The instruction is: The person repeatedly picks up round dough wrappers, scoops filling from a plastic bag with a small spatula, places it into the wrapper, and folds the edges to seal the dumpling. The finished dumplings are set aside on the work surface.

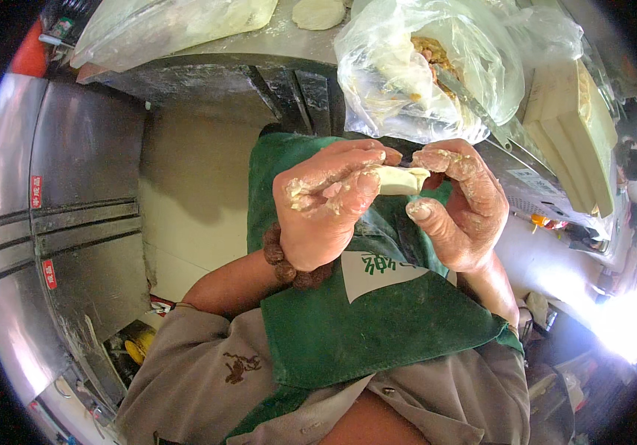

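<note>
My left hand (324,203), with a brown beaded bracelet at its wrist, holds a small pale piece of dough (402,181) between thumb and fingers. The piece has a raised, pinched-looking edge on its right end; the rest is hidden behind my fingers. To the right is my right hand (463,200), curled, with its thumb apart from the dough. Its index fingertip is close to the dough's upper right edge; whether it touches, I cannot tell. Bits of dough stick to both hands. Beyond them, a clear plastic bag (374,72) holds brown chunky filling (432,53) and a flat metal utensil (471,103).
A round of dough (318,13) lies on the floury metal worktop (229,47). A sheet-covered pale mass (185,28) is at the far left. Pale stacked slabs or boxes (569,128) stand at right. Steel cabinet doors (90,144) line the left side.
</note>
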